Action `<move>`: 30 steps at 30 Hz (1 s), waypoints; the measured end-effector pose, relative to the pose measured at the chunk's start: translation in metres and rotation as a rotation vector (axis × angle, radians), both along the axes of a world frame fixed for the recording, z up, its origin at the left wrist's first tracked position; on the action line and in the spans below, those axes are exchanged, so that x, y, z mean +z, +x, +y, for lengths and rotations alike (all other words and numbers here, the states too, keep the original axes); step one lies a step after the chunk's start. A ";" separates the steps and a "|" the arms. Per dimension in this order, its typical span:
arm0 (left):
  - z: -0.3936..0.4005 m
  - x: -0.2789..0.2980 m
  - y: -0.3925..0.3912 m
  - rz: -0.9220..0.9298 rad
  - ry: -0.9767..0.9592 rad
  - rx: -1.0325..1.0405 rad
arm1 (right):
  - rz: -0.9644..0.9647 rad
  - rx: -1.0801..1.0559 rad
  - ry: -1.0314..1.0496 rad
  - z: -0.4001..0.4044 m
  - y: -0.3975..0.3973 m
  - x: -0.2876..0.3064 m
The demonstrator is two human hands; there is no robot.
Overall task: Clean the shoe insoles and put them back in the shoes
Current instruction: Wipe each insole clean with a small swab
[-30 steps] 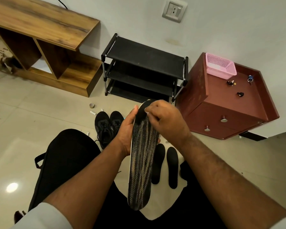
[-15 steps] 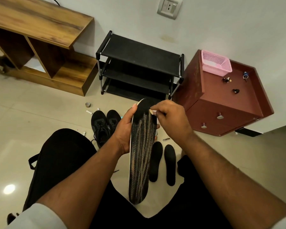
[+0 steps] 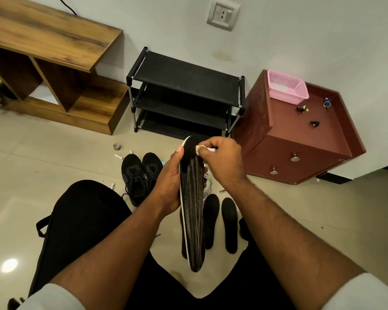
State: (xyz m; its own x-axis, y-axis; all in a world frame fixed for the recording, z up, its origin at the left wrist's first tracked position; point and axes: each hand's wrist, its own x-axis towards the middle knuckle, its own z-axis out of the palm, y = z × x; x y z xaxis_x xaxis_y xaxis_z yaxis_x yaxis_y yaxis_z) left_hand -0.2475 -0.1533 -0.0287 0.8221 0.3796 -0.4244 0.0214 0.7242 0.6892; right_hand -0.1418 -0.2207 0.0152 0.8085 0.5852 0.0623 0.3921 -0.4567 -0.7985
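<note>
Tiled floor (image 3: 54, 175) below, left hand (image 3: 169, 186) gripping insole (image 3: 192, 209), right hand (image 3: 222, 162) pinching white wipe (image 3: 199, 149) at its tip.

Three insoles — one striped (image 3: 192, 211), two black (image 3: 211, 220) (image 3: 230, 224) — two black shoes (image 3: 133, 175) (image 3: 152, 166), one pink basket (image 3: 286, 87).

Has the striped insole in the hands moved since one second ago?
Yes. The striped insole swung its lower end right, nearer the black insoles on the floor; its top stays below the shoe rack.
</note>
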 end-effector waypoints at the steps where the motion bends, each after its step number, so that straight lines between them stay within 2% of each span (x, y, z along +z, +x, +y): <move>1: 0.000 -0.001 0.000 -0.002 0.004 0.009 | 0.019 0.019 0.016 0.001 -0.004 0.001; 5: -0.001 0.003 0.003 -0.007 0.019 0.019 | 0.014 0.103 0.029 0.001 -0.018 0.001; 11: 0.001 0.000 0.002 0.014 0.037 0.010 | 0.054 -0.037 0.019 0.001 0.002 -0.010; 17: 0.004 0.001 0.002 -0.025 -0.001 0.028 | -0.027 0.122 0.049 0.002 -0.024 -0.003; 22: 0.005 0.000 -0.001 -0.002 -0.003 0.017 | 0.017 0.018 0.056 0.001 -0.005 -0.011; 25: 0.006 0.000 0.001 -0.002 -0.039 0.018 | 0.016 0.034 0.056 -0.001 -0.008 -0.013; 30: 0.006 -0.002 0.001 -0.014 -0.066 0.020 | -0.257 0.191 0.009 -0.005 -0.021 -0.012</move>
State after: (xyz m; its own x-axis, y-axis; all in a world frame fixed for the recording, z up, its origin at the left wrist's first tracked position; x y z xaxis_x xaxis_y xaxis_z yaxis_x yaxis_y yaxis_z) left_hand -0.2462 -0.1478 -0.0308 0.8204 0.3679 -0.4377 -0.0027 0.7680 0.6405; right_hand -0.1624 -0.2257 0.0032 0.6408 0.7237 0.2560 0.6598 -0.3487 -0.6656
